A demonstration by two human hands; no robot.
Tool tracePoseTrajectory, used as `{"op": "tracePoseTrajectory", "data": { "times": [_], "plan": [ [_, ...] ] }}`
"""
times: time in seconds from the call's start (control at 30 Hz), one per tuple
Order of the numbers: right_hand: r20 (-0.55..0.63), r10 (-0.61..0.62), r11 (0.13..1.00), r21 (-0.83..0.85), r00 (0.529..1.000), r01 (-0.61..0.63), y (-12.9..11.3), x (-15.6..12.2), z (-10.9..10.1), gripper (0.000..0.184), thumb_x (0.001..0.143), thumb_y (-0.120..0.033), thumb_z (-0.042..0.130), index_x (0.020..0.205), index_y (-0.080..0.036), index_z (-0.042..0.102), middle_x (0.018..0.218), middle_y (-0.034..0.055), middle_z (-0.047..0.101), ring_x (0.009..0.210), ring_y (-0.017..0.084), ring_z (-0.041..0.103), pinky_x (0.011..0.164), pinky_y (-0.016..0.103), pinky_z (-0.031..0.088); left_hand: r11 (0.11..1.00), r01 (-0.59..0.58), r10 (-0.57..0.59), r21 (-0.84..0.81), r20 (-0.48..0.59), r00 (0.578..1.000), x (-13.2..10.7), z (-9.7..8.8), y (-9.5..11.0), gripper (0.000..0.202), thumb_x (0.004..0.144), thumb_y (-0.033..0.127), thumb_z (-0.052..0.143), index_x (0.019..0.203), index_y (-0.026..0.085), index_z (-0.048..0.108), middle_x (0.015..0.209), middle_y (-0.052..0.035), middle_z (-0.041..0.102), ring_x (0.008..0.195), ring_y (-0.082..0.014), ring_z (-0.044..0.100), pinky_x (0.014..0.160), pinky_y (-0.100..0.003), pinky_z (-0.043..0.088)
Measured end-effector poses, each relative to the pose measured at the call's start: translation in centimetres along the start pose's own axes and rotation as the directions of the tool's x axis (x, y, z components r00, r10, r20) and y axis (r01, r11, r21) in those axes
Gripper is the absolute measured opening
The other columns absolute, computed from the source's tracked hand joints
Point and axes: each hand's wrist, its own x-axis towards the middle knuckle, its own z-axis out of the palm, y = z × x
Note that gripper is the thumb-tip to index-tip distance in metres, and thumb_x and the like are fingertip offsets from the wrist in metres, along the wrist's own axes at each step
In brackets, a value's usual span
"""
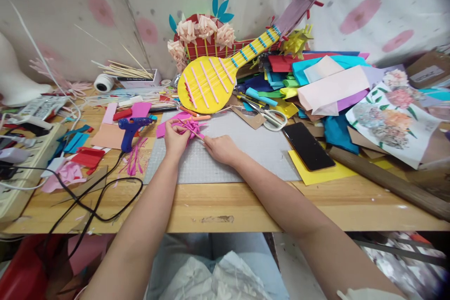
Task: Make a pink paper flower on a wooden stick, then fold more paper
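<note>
My left hand (176, 138) is closed round a pink fringed paper flower (191, 127) held just above the grey cutting mat (246, 150). My right hand (221, 147) rests on the mat and pinches the end of a thin wooden stick (195, 133) that runs into the flower. More pink paper (168, 124) lies under and behind the flower. Loose pink paper strips (134, 159) lie left of the mat.
A blue glue gun (131, 129) with its black cord (94, 201) stands to the left. A yellow paper guitar (218, 72), scissors (270, 117), a black phone (308, 146), stacked coloured paper (326, 84) and a flower print (390, 119) crowd the back and right. A power strip (21, 168) sits far left.
</note>
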Motion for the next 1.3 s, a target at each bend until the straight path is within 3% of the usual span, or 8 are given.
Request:
{"op": "tracePoseTrajectory", "data": {
  "times": [0.43,0.7,0.97,1.3],
  "plan": [
    [-0.040,0.076,0.997,0.028,0.996,-0.075,-0.1,0.0,0.1,0.037,0.093,-0.039,0.025,0.108,-0.019,0.052,0.098,0.0097,0.067,0.088,0.020,0.061,0.066,0.026,0.035,1.000,-0.004,0.005,0.025,-0.012,1.000,-0.1,-0.1,0.2,0.048,0.054,0.017,0.068,0.094,0.021,0.041,0.061,0.0078,0.057,0.058,-0.0106,0.058,0.061,-0.023,0.043],
    [-0.129,0.149,0.986,0.097,0.980,-0.137,0.1,-0.1,0.4,0.040,0.090,-0.049,0.031,0.105,-0.020,0.054,0.100,0.0067,0.066,0.091,0.018,0.059,0.064,0.025,0.032,1.000,-0.018,0.018,0.003,-0.092,0.996,0.4,-0.3,-0.7,0.041,0.058,0.016,0.065,0.090,0.021,0.040,0.063,0.0067,0.056,0.062,-0.0106,0.059,0.065,-0.025,0.044],
    [-0.172,0.075,0.991,0.121,0.982,-0.055,0.5,-0.2,0.6,0.027,0.090,-0.039,0.037,0.093,-0.020,0.056,0.092,0.0038,0.066,0.082,0.015,0.058,0.060,0.025,0.027,0.999,-0.010,0.014,0.037,-0.128,0.992,0.5,-0.5,-0.8,0.039,0.060,0.017,0.064,0.090,0.021,0.039,0.065,0.0050,0.058,0.064,-0.0119,0.059,0.068,-0.027,0.044],
    [-0.213,0.082,0.987,0.154,0.974,-0.049,0.9,-0.2,0.8,0.019,0.085,-0.036,0.046,0.088,-0.020,0.056,0.090,0.0032,0.066,0.081,0.016,0.057,0.059,0.025,0.026,0.999,0.005,0.002,0.047,-0.147,0.989,0.3,-0.5,-0.2,0.040,0.059,0.016,0.065,0.089,0.021,0.038,0.065,0.0047,0.058,0.064,-0.0122,0.059,0.068,-0.026,0.043]
  ]
}}
